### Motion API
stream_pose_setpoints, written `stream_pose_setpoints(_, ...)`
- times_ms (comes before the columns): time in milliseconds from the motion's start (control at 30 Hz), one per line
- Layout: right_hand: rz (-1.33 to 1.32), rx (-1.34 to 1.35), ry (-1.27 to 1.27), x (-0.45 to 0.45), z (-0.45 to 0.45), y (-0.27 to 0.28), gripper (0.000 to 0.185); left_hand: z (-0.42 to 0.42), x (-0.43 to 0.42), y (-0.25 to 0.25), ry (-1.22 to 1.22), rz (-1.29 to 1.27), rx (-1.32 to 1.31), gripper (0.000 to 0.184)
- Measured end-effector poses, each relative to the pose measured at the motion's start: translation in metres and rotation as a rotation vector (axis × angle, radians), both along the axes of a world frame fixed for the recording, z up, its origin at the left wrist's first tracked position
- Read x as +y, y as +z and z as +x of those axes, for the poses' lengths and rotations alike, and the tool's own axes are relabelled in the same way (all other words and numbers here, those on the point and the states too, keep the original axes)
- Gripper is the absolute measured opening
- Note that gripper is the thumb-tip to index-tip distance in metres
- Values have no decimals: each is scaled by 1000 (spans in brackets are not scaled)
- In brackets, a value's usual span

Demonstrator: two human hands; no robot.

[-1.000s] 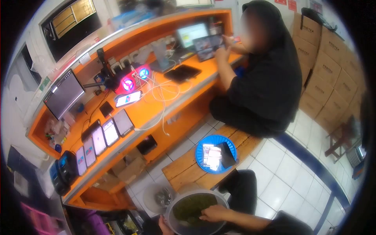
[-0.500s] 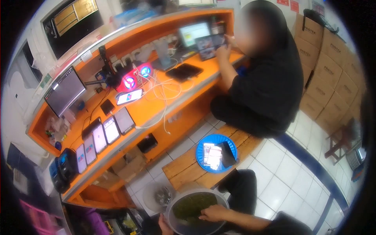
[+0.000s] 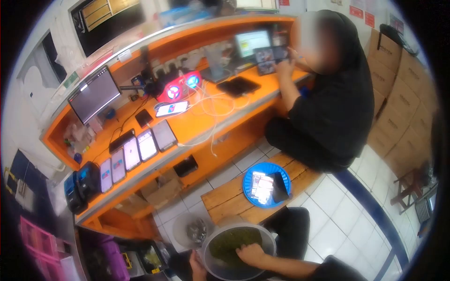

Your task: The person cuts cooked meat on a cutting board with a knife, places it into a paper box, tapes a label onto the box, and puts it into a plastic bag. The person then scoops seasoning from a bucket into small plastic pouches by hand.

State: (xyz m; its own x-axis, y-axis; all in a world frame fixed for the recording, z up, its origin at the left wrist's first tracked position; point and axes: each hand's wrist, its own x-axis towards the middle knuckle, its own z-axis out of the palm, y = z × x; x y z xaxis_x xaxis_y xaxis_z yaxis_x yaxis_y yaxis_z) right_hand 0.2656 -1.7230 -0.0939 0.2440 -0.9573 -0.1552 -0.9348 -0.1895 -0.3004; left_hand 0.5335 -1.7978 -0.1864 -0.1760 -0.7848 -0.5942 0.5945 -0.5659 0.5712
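A translucent round plastic tub (image 3: 269, 243) sits at the bottom of the view, close to my body. Inside it lies a mass of dark green, fine-textured stuff (image 3: 222, 246), whose kind I cannot make out. My left hand (image 3: 198, 268) grips the tub's left rim. My right hand (image 3: 251, 255) reaches into the tub from the right, fingers curled together against the green stuff; the fingertips are partly hidden. Just behind the tub stands a clear container (image 3: 180, 229) with dark and silvery bits in it.
A blue plastic basket (image 3: 246, 187) with white packets and a dark flat item rests on a wooden bench (image 3: 218, 203). Several phones (image 3: 147, 144) lie on the orange counter (image 3: 197, 129). A person in black (image 3: 333, 103) sits at right holding a tablet. Cardboard boxes (image 3: 398, 103) are stacked behind.
The whole view has shifted, so the counter and person appear further right. My right hand stays in the tub with slightly moved fingers, and my left hand keeps to the rim.
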Motion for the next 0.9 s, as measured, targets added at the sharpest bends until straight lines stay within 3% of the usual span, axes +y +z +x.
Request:
stream_pose_setpoints(267, 40, 72, 76, 5, -2, 17, 16, -2, 4, -1, 14, -80, 16, 50)
stream_pose_setpoints(333, 140, 86, 98, 7, -4, -3, 17, -4, 3, 7, 22, -28, 17, 48)
stream_pose_setpoints(500, 336, 19, 93, -5, -17, 30, 22, 8, 4, -17, 95, -38, 41, 46)
stream_pose_setpoints(633, 327, -109, -3, -2, -23, 45, 31, 17, 13, 22, 45, -99, 42, 44)
stream_pose_setpoints(800, 440, -182, -82, -2, -29, 101, 29, 22, 13, 75, 110, -169, -119, 52)
stream_pose_setpoints(900, 438, -256, -99, 2, -38, 102, 34, 22, 10, 104, 107, -204, -136, 53)
